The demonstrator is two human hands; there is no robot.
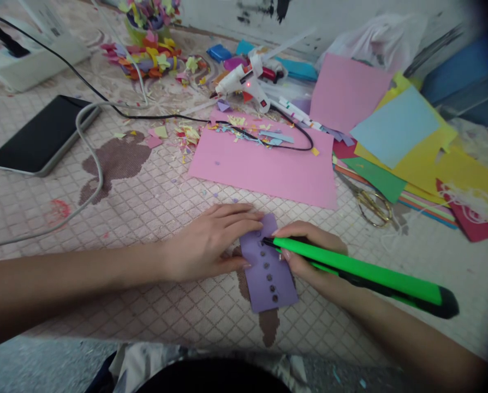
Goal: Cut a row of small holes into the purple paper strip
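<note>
A small purple paper strip (268, 275) lies on the tablecloth with a column of small round marks down it. The lower marks are dark inside; the upper ones look like outlines. My left hand (223, 237) rests flat along its left edge, fingers spread and thumb on the paper. Gripped in my right hand (313, 248) is a long green and black pen-shaped tool (362, 267), its black tip touching the strip near the upper marks. I cannot tell whether it is a cutter or a marker.
Beyond my hands lies a pink sheet (264, 174) with paper scraps, crossed by the black cord of a glue gun (244, 82) whose red light is lit. Scissors (373, 207) and coloured papers (395, 128) are at right. A black tablet-like device (39, 134) sits left.
</note>
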